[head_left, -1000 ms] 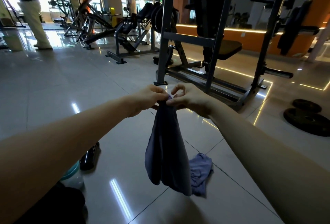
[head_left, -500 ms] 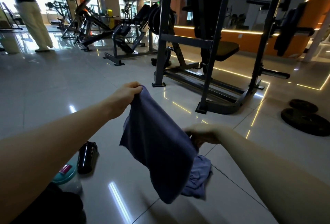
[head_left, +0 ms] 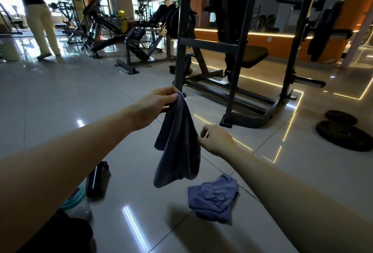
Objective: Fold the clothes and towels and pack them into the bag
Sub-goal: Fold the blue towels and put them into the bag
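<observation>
A dark blue towel (head_left: 177, 143) hangs in the air over the tiled floor, pinched at its top by my left hand (head_left: 156, 104). My right hand (head_left: 215, 140) is lower, at the towel's right edge, with thumb and forefinger curled against the cloth; whether it holds the edge is unclear. A second blue cloth (head_left: 214, 197) lies crumpled on the floor below and to the right. A black mass (head_left: 60, 234) at the bottom left corner may be the bag, mostly out of view.
A black bottle (head_left: 97, 179) and a teal-lidded container (head_left: 73, 202) lie on the floor at left. A squat rack (head_left: 228, 71) stands ahead, weight plates (head_left: 343, 131) lie at right. A person in light trousers (head_left: 43, 28) stands far left.
Both hands held the towel's top together a second ago. My right hand then dropped down along the right edge and the towel spread, then hung narrower; my left hand stays at the top.
</observation>
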Available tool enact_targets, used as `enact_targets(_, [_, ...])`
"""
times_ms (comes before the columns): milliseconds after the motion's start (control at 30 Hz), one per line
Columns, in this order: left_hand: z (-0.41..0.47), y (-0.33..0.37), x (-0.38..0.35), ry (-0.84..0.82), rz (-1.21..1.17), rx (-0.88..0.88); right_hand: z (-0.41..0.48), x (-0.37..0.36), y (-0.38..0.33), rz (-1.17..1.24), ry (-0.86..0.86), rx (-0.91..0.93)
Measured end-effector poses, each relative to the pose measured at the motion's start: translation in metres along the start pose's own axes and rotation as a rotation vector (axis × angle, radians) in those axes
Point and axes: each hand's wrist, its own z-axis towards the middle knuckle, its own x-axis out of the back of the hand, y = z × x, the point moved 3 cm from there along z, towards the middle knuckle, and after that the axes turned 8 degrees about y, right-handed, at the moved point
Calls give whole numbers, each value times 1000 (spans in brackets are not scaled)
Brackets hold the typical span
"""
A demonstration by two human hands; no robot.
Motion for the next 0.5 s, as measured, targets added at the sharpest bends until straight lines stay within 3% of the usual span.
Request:
enact_targets(133, [1, 1, 5, 23, -23, 7, -1, -2, -8, 17, 28, 73])
enact_targets(267, [5, -13, 19, 195, -5, 25, 1, 3, -1, 5, 18, 5])
enact_targets(500, [8, -59, 41, 524, 343, 189, 6, 12, 26, -94, -59, -168])
